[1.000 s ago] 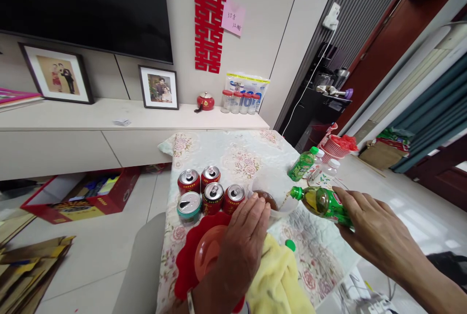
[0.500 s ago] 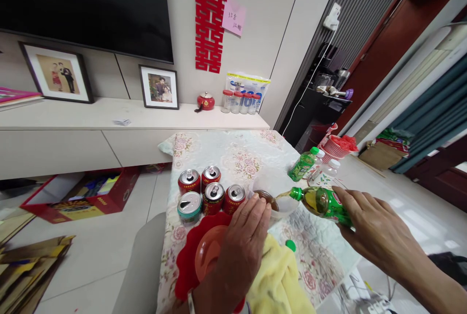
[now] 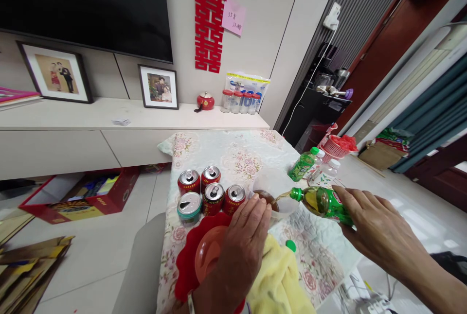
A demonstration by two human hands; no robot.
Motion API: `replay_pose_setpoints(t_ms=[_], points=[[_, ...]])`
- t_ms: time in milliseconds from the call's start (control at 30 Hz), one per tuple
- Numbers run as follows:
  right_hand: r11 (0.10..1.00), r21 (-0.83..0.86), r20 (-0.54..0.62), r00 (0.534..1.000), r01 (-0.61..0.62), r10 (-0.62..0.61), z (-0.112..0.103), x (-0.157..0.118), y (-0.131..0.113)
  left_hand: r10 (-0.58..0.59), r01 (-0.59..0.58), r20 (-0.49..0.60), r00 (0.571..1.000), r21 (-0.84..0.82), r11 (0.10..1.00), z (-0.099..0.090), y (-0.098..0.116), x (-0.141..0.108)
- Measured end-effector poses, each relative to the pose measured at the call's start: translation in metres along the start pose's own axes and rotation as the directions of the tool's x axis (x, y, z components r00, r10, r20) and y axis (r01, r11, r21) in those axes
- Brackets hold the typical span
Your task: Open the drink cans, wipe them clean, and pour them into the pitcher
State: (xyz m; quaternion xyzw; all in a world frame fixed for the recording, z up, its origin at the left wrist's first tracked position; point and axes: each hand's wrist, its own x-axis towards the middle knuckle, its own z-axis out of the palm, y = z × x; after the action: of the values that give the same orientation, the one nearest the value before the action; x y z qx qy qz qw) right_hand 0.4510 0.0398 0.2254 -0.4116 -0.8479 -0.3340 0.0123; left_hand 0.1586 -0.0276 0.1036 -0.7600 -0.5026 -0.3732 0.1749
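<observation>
In my right hand (image 3: pixel 372 224) is a green drink bottle (image 3: pixel 330 203), tipped to the left. A thin brown stream runs from its mouth into a translucent plastic bowl (image 3: pixel 290 205), where brown liquid (image 3: pixel 268 198) has pooled. My left hand (image 3: pixel 244 241) grips the near left rim of the bowl, its fingers close together; the thumb is hidden. Under the left forearm lies a red scalloped dish (image 3: pixel 186 260) with an orange-red middle. A yellow cloth (image 3: pixel 279 280) and a green cap (image 3: pixel 291 245) are on the near side of the bowl.
Several opened red cans (image 3: pixel 213 197) and a teal-sided can (image 3: pixel 189 207) stand left of the bowl. Behind it are a green-capped bottle (image 3: pixel 303 164) and clear bottles (image 3: pixel 328 170). A flowered cloth (image 3: pixel 233 146) covers the table. Against the wall runs a white cabinet (image 3: pixel 146 120).
Liquid keeps flowing from the bottle into the bowl. Both hands stay in nearly the same place.
</observation>
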Motion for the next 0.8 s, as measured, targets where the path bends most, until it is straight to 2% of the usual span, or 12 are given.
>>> replay_pose_setpoints(t_ms=[200,333,533,800], points=[[1.000,-0.018,0.010,1.000,0.022,-0.022,-0.001,0.001,0.003,0.020,-0.019,-0.020,1.000,0.058,0.998,-0.013,0.000,0.008],[0.999,-0.038,0.017,0.999,0.029,-0.028,-0.003,0.002,0.003,0.013,-0.012,-0.051,0.999,0.028,1.000,-0.011,0.000,0.007],[0.996,-0.078,0.021,0.999,0.042,-0.040,-0.006,0.004,0.003,0.010,-0.009,-0.015,1.000,0.012,1.000,-0.008,-0.001,0.004],[0.996,-0.080,0.038,0.998,0.049,-0.046,-0.004,0.002,0.006,0.001,-0.002,-0.079,0.997,-0.016,1.000,-0.007,0.001,0.006]])
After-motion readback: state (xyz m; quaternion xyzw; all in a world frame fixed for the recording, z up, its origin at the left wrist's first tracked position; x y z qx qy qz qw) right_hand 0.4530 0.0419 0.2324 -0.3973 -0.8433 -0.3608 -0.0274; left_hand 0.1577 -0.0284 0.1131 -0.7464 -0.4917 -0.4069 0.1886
